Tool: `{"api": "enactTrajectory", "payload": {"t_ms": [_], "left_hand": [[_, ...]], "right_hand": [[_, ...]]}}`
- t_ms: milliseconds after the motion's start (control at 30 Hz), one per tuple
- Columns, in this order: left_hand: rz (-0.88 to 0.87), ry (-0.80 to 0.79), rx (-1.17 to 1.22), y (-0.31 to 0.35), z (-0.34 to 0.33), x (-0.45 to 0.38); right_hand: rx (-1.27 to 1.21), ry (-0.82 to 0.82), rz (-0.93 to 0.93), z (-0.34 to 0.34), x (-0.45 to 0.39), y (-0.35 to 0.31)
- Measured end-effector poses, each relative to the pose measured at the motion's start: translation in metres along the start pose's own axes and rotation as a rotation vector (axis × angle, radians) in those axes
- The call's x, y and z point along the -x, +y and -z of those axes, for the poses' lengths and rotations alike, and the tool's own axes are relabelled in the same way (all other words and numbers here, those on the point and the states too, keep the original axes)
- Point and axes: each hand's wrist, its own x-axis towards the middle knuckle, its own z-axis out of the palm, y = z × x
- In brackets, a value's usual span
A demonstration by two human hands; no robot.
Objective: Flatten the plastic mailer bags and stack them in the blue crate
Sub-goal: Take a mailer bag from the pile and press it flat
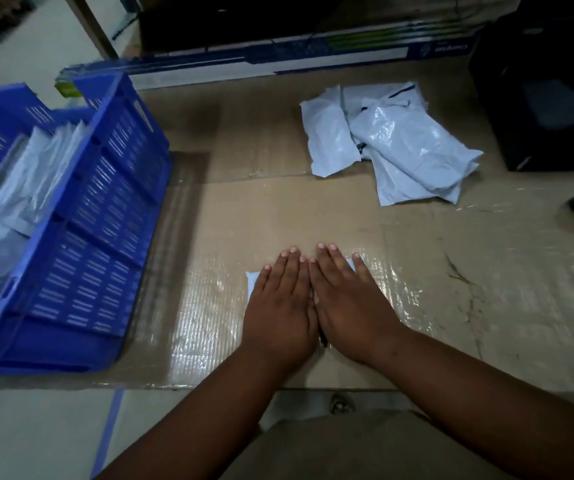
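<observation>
1. Both hands lay flat and side by side on one mailer bag, the left hand and the right hand touching along their inner edges, fingers straight, pressing and gripping nothing.
2. The bag was almost wholly hidden under the palms; only a pale corner showed past the left hand's outer edge and a sliver beyond the right fingertips, so how flat it was I could not tell.
3. The blue crate stood well off to the left of the hands, with flattened bags already inside. A pile of puffy bags waited ahead and to the right.
4. Risk: trapped air could spring the bag back once the palms lifted, likely if the open end sat under a hand.
5. Risk: the glossy taped cardboard beneath looked slick, so a hard push could skid the bag forward.
</observation>
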Motion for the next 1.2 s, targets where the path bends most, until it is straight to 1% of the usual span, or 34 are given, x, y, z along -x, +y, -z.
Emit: {"api": "enactTrajectory", "payload": {"t_ms": [200, 333, 467, 500, 567, 633, 700, 767, 867, 1000, 1100, 1200], "left_hand": [[-0.001, -0.033, -0.005, -0.003, 0.004, 0.001], [-0.015, -0.084, -0.035, -0.009, 0.006, -0.009], [0.096, -0.129, -0.078, -0.024, 0.016, -0.031], [0.121, -0.142, -0.086, -0.027, 0.020, -0.030], [0.148, -0.160, -0.085, -0.028, 0.029, -0.018], [0.134, -0.149, -0.074, -0.025, 0.036, 0.009], [0.093, -0.133, -0.071, -0.022, 0.039, 0.037], [0.056, -0.157, -0.101, -0.022, 0.037, 0.055], [0.051, -0.180, -0.101, -0.024, 0.034, 0.058], [0.059, -0.195, -0.106, -0.025, 0.034, 0.054], [0.050, -0.180, -0.094, -0.025, 0.033, 0.056], [0.047, -0.204, -0.087, -0.024, 0.039, 0.053]], "right_hand": [[0.001, -0.028, -0.007, 0.008, 0.001, 0.001], [0.025, -0.041, -0.018, 0.010, -0.005, 0.010], [0.039, -0.041, -0.105, 0.024, -0.022, 0.029], [0.037, -0.037, -0.097, 0.029, -0.022, 0.031], [0.026, -0.004, -0.022, 0.039, -0.015, 0.027], [0.041, 0.030, 0.096, 0.042, -0.002, 0.014], [0.040, 0.015, 0.153, 0.031, 0.008, 0.001], [0.037, -0.012, 0.150, 0.018, 0.012, -0.006], [0.034, -0.045, 0.151, 0.004, 0.012, -0.006], [0.028, -0.084, 0.143, 0.003, 0.007, -0.003], [0.010, -0.091, 0.149, 0.005, 0.007, -0.004], [-0.020, -0.091, 0.166, 0.011, 0.007, 0.001]]}}
